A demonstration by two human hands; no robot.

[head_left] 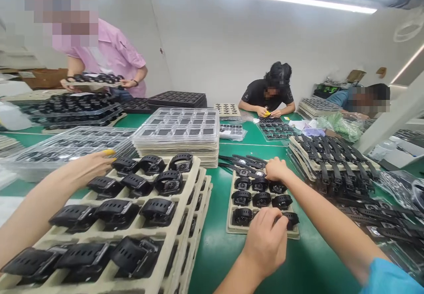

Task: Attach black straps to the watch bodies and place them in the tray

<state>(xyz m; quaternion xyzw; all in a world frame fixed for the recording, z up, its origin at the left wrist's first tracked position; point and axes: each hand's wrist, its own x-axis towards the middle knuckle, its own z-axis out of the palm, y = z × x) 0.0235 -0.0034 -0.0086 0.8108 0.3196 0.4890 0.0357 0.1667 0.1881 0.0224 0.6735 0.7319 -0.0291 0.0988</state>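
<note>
A small beige tray [229, 225] holds rows of black smartwatches [261, 199] with their straps closed in loops. Over its front row, my left hand [265, 241] has its fingers curled in and covers part of that row; anything inside them is hidden. At the tray's far right corner, my right hand [277, 169] is closed beside smartwatches with flat, open straps [243, 162]. What its fingers grip does not show clearly. A co-worker's hand [96, 166] with yellow finger covers reaches in from the left, at the far edge of a larger stack of beige watch trays [180, 223].
Clear plastic trays on a beige stack [175, 146] stand behind. Trays of straps [334, 157] and loose straps [371, 216] crowd the right side of the green table [218, 258]. Across it, a person in pink [122, 51] carries a watch tray; a person in black [250, 95] works seated.
</note>
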